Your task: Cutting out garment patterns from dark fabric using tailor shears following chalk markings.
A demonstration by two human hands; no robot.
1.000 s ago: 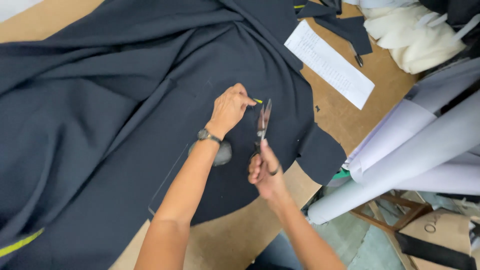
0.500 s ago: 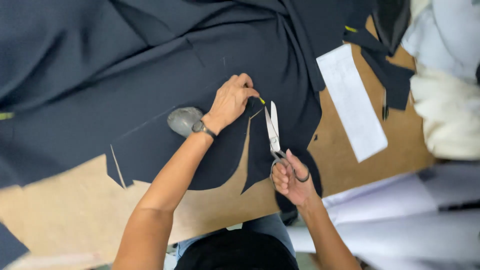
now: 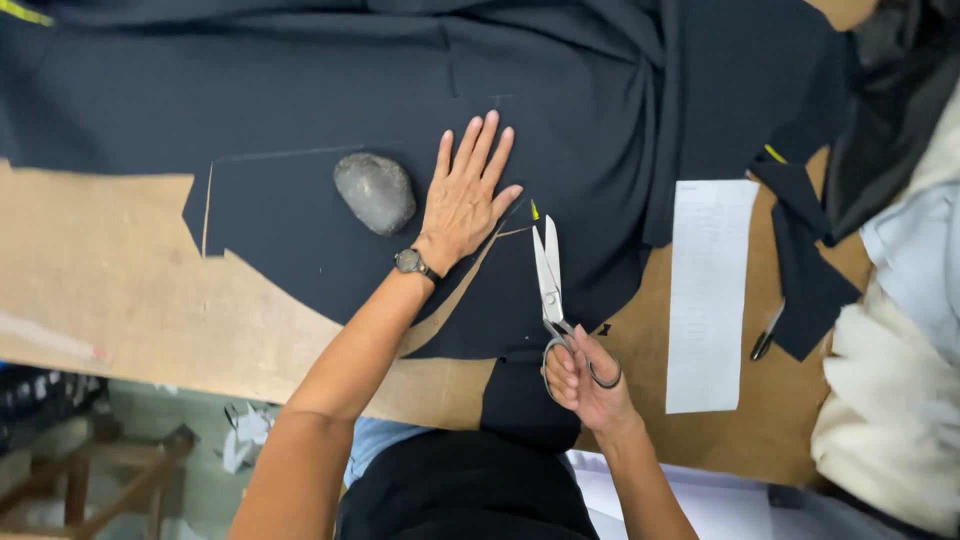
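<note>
flattening now: left hand [image 3: 467, 200] spread on dark fabric [image 3: 300, 90], pinch released; right hand [image 3: 583, 380] grips scissors [image 3: 551, 290].

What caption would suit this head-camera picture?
Left hand pressed flat on dark fabric beside a grey stone; right hand holding scissors.

Even, soft light falls from above, bright on the worktop [image 3: 100, 290], with only faint shadows beside the left hand [image 3: 465, 195]. The dark cloth [image 3: 300, 80] swallows its fold detail. Focus is sharp centrally; edges look slightly stretched and softer
</note>
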